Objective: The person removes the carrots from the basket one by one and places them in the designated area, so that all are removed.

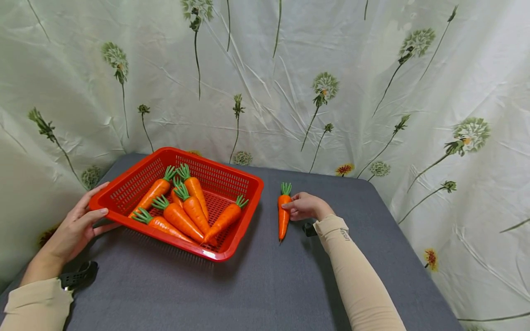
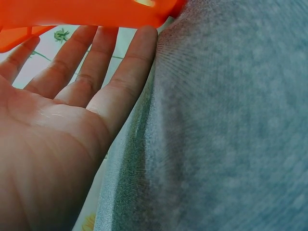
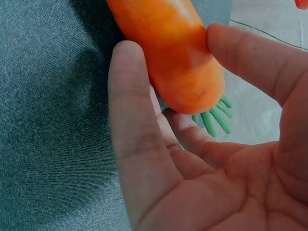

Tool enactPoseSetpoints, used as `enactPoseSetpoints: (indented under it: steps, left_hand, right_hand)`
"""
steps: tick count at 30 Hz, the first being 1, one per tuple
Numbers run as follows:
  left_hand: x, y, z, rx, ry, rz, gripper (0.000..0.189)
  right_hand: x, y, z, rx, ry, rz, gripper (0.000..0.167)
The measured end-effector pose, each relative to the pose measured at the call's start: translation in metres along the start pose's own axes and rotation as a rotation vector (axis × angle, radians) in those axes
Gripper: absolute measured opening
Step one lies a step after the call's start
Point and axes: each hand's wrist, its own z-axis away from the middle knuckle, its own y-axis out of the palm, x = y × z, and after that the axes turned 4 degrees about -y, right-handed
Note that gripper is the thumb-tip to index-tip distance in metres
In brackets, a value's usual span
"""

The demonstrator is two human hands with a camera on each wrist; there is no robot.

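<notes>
In the head view, a red perforated plastic basket [image 1: 248, 214] stands at the left of the table, holding several orange carrots [image 1: 178, 218] with green stem tops. My left hand [image 1: 76, 227] touches the basket's left end, its thumb against the rim. The left wrist view shows that hand's fingers [image 2: 127, 72] nearly straight, tips at the basket. To the right of the basket, my right hand [image 1: 304, 206] pinches a single carrot [image 1: 283, 218], its green top away from me and its tip toward me. Thumb and fingers touch opposite sides of this carrot's thick end [image 3: 187, 72].
Grey cloth covers the table [image 1: 174, 294]. A pale curtain [image 1: 265, 92] printed with dandelions hangs behind it and along both sides. Dark straps [image 1: 78, 274] sit at both wrists.
</notes>
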Motion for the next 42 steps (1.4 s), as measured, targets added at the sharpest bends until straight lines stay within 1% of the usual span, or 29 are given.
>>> enactPoseSetpoints:
  steps: [10, 12, 17, 20, 29, 37, 42]
  left_hand:
    - [0.0002, -0.0006, 0.0000, 0.004, 0.003, 0.000, 0.068]
    - [0.0000, -0.0004, -0.0001, 0.007, 0.005, 0.005, 0.068]
    - [-0.0008, 0.0003, -0.0007, 0.021, 0.015, 0.023, 0.068]
    - [-0.0010, 0.0005, -0.0005, 0.020, 0.014, 0.019, 0.068]
    - [-0.0002, 0.0007, 0.0000, 0.001, -0.005, -0.004, 0.068]
    - [0.0001, 0.0003, 0.0000, 0.012, 0.002, 0.010, 0.068]
    - [0.0002, -0.0003, 0.0002, 0.013, 0.002, 0.020, 0.068]
  right_hand:
    - [-0.0004, -0.0015, -0.0016, -0.001, -0.013, 0.015, 0.027]
    - [-0.0014, -0.0022, -0.0013, -0.004, -0.015, 0.009, 0.033]
    - [-0.0040, -0.0040, -0.0007, -0.044, -0.019, -0.006, 0.052]
    - [-0.0045, -0.0049, -0.0007, -0.059, -0.027, -0.011, 0.057]
    - [-0.0050, -0.0054, 0.0012, -0.067, -0.031, -0.028, 0.056]
    - [-0.0049, -0.0063, 0.0025, -0.082, -0.026, 0.045, 0.055]
    - [-0.0051, -0.0071, 0.0018, -0.100, -0.012, 0.057, 0.051]
